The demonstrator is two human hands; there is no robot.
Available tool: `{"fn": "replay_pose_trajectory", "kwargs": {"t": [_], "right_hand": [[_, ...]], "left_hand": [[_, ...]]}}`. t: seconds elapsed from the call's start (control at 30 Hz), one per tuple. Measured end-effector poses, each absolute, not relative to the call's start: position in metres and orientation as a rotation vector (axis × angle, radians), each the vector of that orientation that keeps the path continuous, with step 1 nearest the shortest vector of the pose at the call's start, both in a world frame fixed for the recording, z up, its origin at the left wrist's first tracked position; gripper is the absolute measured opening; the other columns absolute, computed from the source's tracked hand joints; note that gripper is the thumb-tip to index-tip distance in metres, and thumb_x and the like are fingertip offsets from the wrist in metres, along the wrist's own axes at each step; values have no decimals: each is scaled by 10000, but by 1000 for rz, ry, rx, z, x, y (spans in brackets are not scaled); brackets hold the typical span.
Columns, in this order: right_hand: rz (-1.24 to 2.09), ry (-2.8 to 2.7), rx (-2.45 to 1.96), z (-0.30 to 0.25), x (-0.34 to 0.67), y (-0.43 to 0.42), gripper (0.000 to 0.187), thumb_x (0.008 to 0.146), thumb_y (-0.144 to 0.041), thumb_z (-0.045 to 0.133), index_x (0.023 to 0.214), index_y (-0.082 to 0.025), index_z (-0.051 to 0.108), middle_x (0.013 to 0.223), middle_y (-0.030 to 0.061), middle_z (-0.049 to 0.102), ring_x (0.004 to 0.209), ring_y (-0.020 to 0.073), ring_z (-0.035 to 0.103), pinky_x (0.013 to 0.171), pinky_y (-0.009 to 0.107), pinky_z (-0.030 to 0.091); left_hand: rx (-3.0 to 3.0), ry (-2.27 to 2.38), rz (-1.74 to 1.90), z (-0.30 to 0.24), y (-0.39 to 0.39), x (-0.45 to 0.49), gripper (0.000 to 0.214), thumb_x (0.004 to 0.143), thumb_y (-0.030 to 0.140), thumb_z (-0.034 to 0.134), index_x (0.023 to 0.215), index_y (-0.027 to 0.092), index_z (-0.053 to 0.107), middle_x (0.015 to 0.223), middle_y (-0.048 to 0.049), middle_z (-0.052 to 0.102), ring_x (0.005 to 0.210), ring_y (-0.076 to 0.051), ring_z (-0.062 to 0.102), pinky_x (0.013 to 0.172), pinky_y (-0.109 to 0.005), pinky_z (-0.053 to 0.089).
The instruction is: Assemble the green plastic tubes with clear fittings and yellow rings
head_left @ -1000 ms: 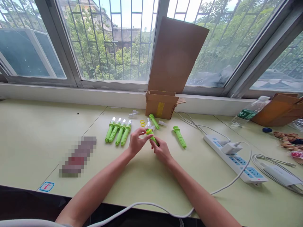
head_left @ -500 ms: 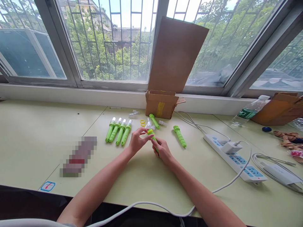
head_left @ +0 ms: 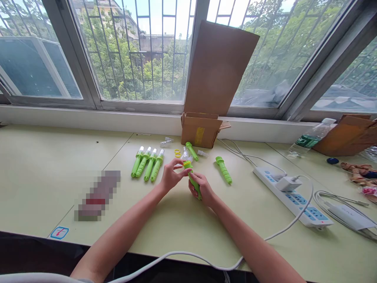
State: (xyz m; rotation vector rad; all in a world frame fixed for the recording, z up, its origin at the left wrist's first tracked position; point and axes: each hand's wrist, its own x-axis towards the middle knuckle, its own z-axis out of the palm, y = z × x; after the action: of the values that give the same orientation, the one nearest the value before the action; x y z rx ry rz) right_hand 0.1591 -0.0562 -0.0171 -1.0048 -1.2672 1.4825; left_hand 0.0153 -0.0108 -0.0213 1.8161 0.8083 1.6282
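Note:
My right hand [head_left: 203, 188] is closed around the body of a green plastic tube [head_left: 194, 184], which slants with its lower end toward me. A yellow ring [head_left: 186, 163] sits at the tube's wide top. My left hand [head_left: 172, 173] pinches at that ring, thumb and forefinger on either side of the top. Left of my hands, several green tubes with clear caps [head_left: 151, 165] lie in a row. Beyond my fingers are another green tube [head_left: 192, 151], loose yellow rings [head_left: 177, 153] and clear plastic caps [head_left: 185, 153]. One more green tube [head_left: 224, 170] lies to the right.
A small cardboard box [head_left: 200, 131] stands at the back against the sill. On the right are a white power strip [head_left: 294, 196] with cables, a charger [head_left: 349, 214] and a water bottle [head_left: 310, 137]. A white cable [head_left: 176, 253] crosses the table's front edge.
The green tube has turned slightly in my right hand, and more of its lower body shows. My right fingers have loosened a little along it; my left hand has stayed at the top.

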Motion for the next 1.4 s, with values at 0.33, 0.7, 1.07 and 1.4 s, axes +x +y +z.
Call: {"fn": "replay_pose_trajectory", "kwargs": {"t": [0.33, 0.7, 1.07, 1.4], "right_hand": [[930, -1571, -1214, -24, 160, -51, 379, 764, -571, 587, 795, -194, 580, 565, -26, 534, 420, 115, 451, 417, 245, 369], [759, -1559, -1247, -26, 159, -53, 434, 782, -588, 562, 918, -182, 632, 551, -18, 519, 460, 125, 425, 458, 253, 359], [1096, -1427, -1141, -24, 158, -54, 350, 768, -539, 593, 800, -193, 550, 506, -42, 500, 347, 87, 395, 336, 219, 307], [1314, -1361, -1049, -20, 160, -55, 349, 785, -541, 560, 803, -193, 530, 498, -49, 515, 311, 70, 369, 301, 195, 257]], "left_hand": [[1861, 893, 1716, -27, -12, 16, 255, 734, 366, 711, 841, 182, 570, 954, -64, 687, 931, -215, 677, 767, -411, 613], [1973, 994, 1752, -27, -12, 15, 265, 726, 396, 712, 845, 192, 592, 884, -53, 668, 895, -199, 659, 753, -388, 605], [1953, 972, 1712, -27, -10, 16, 278, 726, 403, 709, 845, 187, 581, 854, -36, 641, 883, -183, 650, 743, -363, 612], [1917, 878, 1684, -24, -11, 16, 307, 701, 381, 736, 852, 178, 563, 877, -39, 649, 904, -191, 660, 762, -375, 613]]}}
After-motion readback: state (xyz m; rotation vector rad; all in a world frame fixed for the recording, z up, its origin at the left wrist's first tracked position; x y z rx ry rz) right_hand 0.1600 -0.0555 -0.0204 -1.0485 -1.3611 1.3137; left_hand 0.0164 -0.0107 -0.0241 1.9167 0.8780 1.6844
